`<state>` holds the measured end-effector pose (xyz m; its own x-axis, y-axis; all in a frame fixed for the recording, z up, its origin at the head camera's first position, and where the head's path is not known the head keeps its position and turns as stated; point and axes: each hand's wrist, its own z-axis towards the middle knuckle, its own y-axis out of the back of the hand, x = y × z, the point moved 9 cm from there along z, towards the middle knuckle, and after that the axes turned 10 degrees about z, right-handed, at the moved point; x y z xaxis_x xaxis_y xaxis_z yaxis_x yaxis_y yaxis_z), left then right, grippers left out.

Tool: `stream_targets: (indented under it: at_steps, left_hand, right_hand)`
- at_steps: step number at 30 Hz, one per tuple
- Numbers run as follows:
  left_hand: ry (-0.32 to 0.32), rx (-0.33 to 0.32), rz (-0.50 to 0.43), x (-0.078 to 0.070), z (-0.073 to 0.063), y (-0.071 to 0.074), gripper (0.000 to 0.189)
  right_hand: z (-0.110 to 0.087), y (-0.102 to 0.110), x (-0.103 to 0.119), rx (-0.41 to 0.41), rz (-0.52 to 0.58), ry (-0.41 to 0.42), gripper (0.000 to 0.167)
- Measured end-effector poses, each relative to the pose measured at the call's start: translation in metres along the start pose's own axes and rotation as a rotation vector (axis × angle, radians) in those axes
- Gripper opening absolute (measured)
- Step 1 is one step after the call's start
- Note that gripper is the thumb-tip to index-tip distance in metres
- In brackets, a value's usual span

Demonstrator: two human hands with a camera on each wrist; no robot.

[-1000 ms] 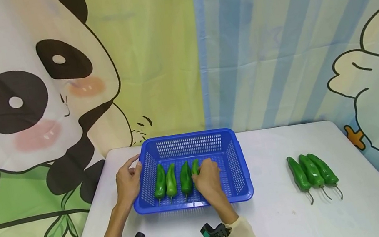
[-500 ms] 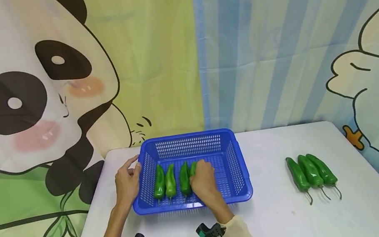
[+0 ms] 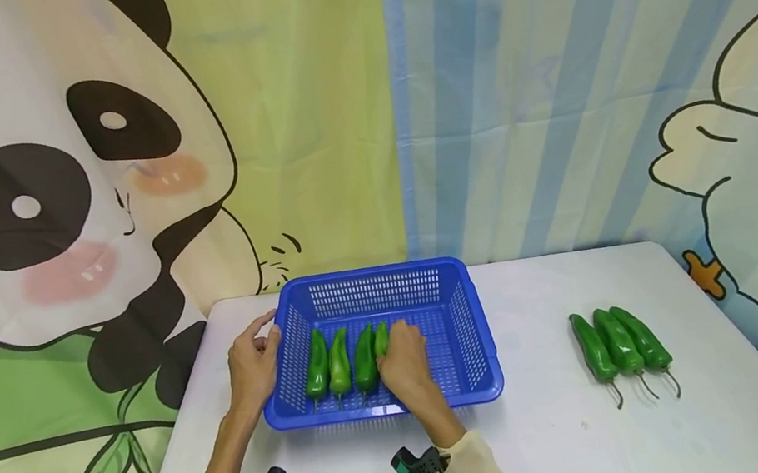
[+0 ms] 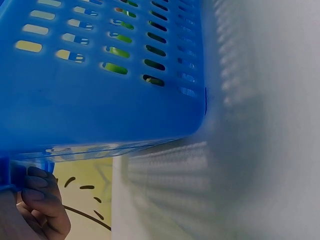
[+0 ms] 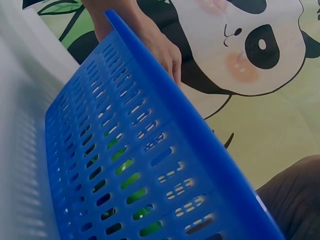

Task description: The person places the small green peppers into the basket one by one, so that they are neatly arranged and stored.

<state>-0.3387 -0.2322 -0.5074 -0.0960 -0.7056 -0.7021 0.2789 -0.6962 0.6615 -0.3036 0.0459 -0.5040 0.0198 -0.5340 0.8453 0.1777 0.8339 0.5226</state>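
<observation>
A blue plastic basket [image 3: 372, 273] with slotted walls stands on the table. My left hand [image 3: 253, 369] holds its left rim; in the left wrist view the curled fingers [image 4: 47, 205] show at that rim. Inside the basket lie a dark green pepper [image 3: 316, 370], a lighter one [image 3: 338, 366] and another dark one [image 3: 366, 364], side by side with stems toward me. My right hand [image 3: 404, 360] reaches in and grips one more green pepper [image 3: 381, 339], close beside the third. Only that pepper's tip shows; the hand covers the rest.
Three green peppers [image 3: 622, 346] lie in a row on the white table [image 3: 552, 443], right of the basket. A printed panda curtain [image 3: 297, 116] hangs right behind the table's back edge. The basket's right part shows bare floor.
My right hand has shifted slightly left with its pepper, toward the third one, which now leans more. My left hand stays at the rim.
</observation>
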Motion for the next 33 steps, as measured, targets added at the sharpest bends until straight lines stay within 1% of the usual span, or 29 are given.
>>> stream_targets:
  at_steps: [4,9,16,25,30,31,33]
  left_hand:
    - [0.001,-0.001,0.001,0.0,0.0,0.0,0.039]
    - [-0.004,0.002,-0.004,0.0,0.0,-0.001,0.039]
    - [-0.008,0.001,0.004,-0.001,0.0,0.0,0.039]
    - [-0.014,-0.003,0.002,0.0,-0.001,-0.001,0.039]
    - [-0.007,0.003,0.007,0.001,-0.001,-0.002,0.039]
    - [-0.007,0.004,0.006,0.002,-0.001,-0.001,0.039]
    - [-0.008,0.005,0.005,0.001,0.001,-0.001,0.039]
  right_hand:
    - [0.0,0.002,-0.001,-0.014,-0.015,-0.004,0.013]
    - [0.0,0.003,-0.002,-0.007,0.0,-0.038,0.012]
    - [-0.001,0.007,-0.004,-0.029,0.003,-0.036,0.016]
    - [-0.005,0.014,-0.003,-0.012,0.041,-0.07,0.036]
    - [-0.006,0.026,0.004,-0.034,0.06,-0.05,0.053]
    - [-0.007,0.029,0.006,-0.038,0.063,-0.043,0.052]
    - [-0.008,0.036,0.011,-0.062,0.065,-0.02,0.038]
